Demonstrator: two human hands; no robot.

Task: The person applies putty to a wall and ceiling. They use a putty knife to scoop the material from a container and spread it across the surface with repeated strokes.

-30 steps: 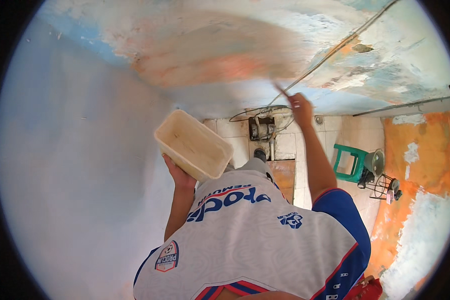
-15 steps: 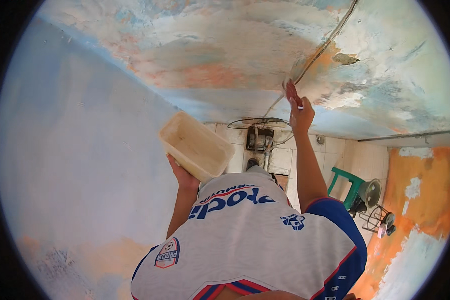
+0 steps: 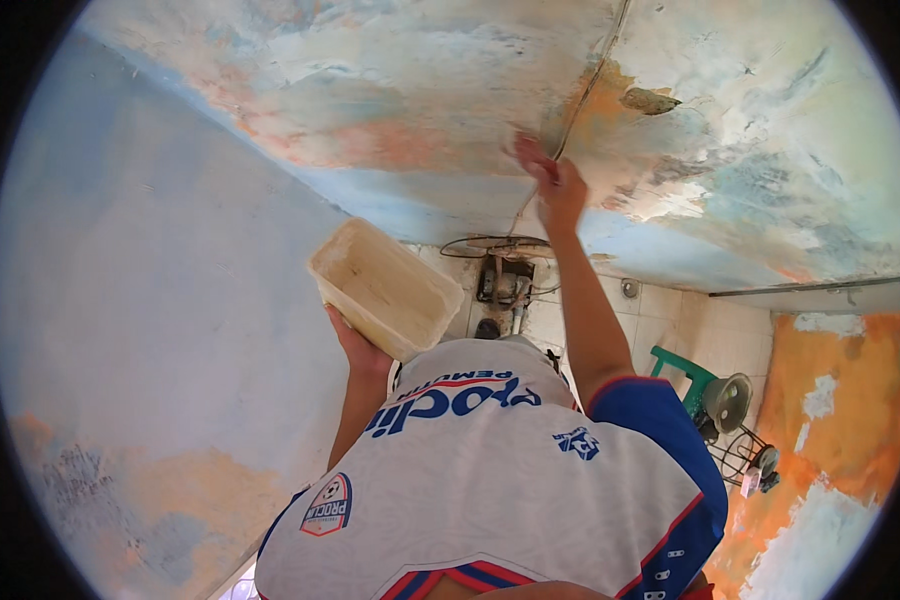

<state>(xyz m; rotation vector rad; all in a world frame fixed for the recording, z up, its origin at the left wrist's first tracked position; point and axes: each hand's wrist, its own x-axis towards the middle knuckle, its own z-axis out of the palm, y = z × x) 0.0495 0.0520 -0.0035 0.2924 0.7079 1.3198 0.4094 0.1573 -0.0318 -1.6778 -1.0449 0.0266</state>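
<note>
My left hand [image 3: 355,345] grips a cream plastic container [image 3: 380,290] by its side, its scuffed inside showing. My right hand [image 3: 560,200] is raised against the patchy painted wall [image 3: 400,70], closed on a reddish, motion-blurred hand tool [image 3: 530,152], perhaps a scraper. The tool's tip is too smeared to tell whether it touches the wall. A thin cable [image 3: 590,85] runs along that wall just beside the tool, past a chipped hole [image 3: 650,100].
A smooth pale blue wall [image 3: 150,270] rises on my left. Below are a tiled floor [image 3: 660,315], a pit with a pump [image 3: 500,280] and coiled hose, a green stool [image 3: 685,370], a metal fan-like object [image 3: 730,400] and a black wire stand [image 3: 745,455]. An orange peeling wall [image 3: 840,380] is on the right.
My right hand with the tool has moved upward and to the left along the wall. The view has shifted slightly; the container stays in my left hand.
</note>
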